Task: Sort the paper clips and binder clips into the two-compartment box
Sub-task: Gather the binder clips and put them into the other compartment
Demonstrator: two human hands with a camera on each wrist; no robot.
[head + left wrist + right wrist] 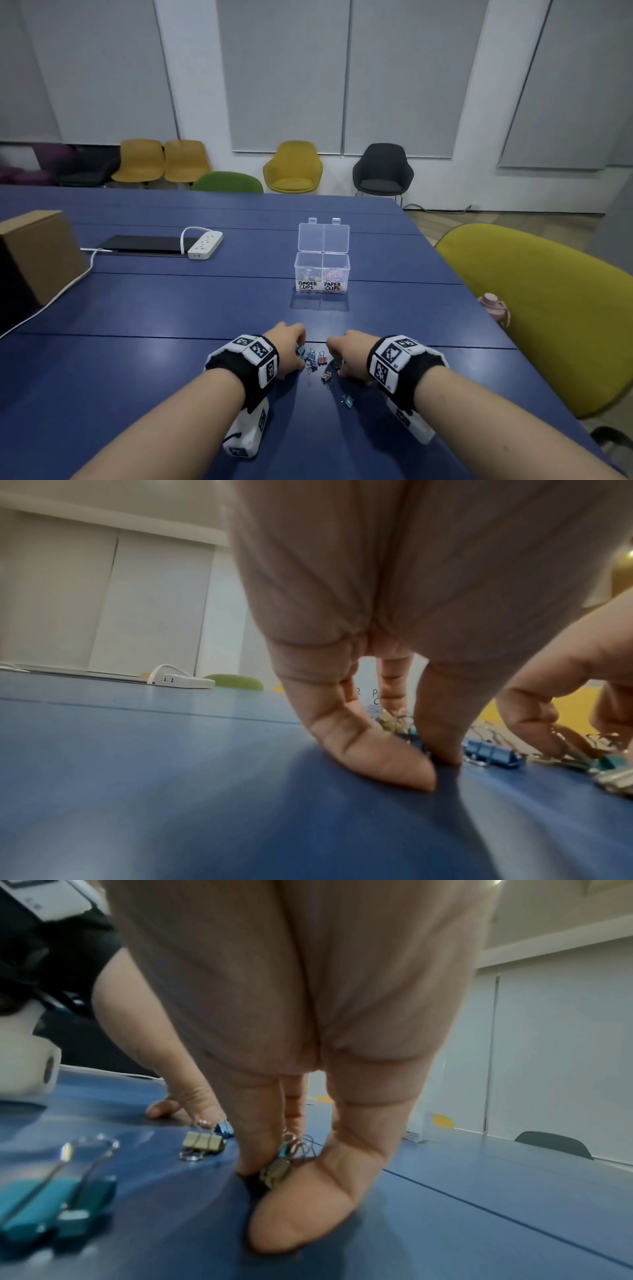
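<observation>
The clear two-compartment box (322,270) stands open mid-table; its left half is labelled BINDER CLIPS and its right half PAPER CLIPS, and both hold clips. Several loose binder clips (317,359) lie between my hands near the front edge. My left hand (291,346) is down on the table, thumb and a finger pinching a blue binder clip (418,738). Another blue clip (493,753) lies free beside it. My right hand (346,353) pinches an olive and a teal binder clip (277,1169) between thumb and forefinger. A gold clip (202,1141) and a teal clip (51,1213) lie loose.
On the blue table (171,308), a white power strip (205,245) and a dark flat device (144,244) sit far left. A cardboard box (37,257) is at the left edge. A yellow-green chair (534,308) with a pink bottle (493,305) stands at the right.
</observation>
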